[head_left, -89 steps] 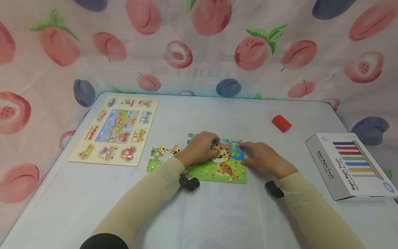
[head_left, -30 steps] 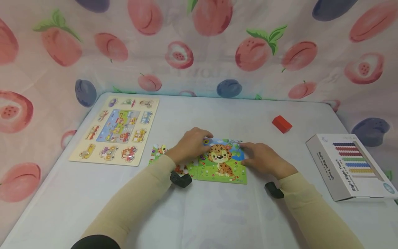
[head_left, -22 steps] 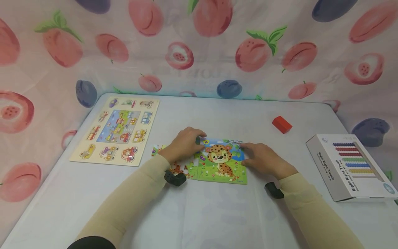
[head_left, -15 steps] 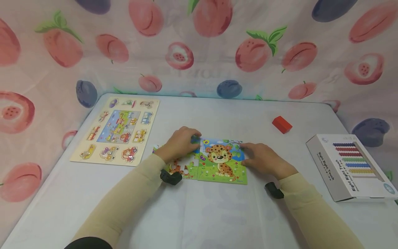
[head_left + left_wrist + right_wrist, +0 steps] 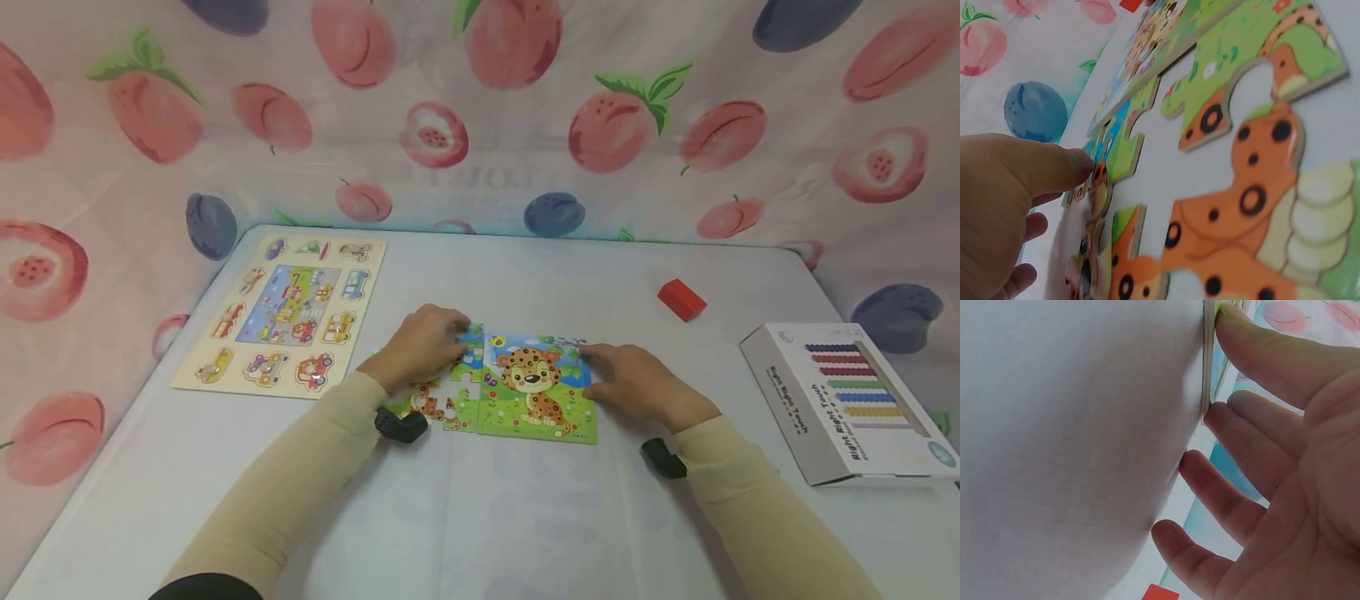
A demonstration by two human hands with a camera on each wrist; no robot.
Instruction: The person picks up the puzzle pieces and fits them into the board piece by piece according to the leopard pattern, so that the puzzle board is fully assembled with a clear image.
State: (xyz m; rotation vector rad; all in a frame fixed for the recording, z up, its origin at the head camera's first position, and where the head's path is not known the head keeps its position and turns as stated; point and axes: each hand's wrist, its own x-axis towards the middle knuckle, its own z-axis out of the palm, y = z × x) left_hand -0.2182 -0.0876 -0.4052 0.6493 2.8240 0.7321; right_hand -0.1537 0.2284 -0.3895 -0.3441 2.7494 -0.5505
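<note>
Partly joined jigsaw pieces (image 5: 450, 408), showing spotted orange animals on green, lie at mid-table. My left hand (image 5: 423, 346) is over their upper part. In the left wrist view, its thumb (image 5: 1075, 165) touches the far edge of the jigsaw pieces (image 5: 1216, 212), and the curled fingers beyond show no lifted piece. A leopard picture board (image 5: 532, 392) lies flat against the pieces' right side. My right hand (image 5: 637, 383) touches the board's upper right edge, thumb and index finger apart. In the right wrist view, the other fingers (image 5: 1219, 494) are loosely extended near the table.
A wooden vehicle puzzle board (image 5: 358, 333) lies at the back left. At the back right sits a red block (image 5: 682, 300). A white box (image 5: 847, 408) with coloured rows stands at the right. A fruit-patterned cloth (image 5: 480, 150) hangs behind the table.
My left hand has slid left from the leopard picture over the jigsaw pieces, uncovering blue and green pieces by the board. The right hand and the board have stayed in place.
</note>
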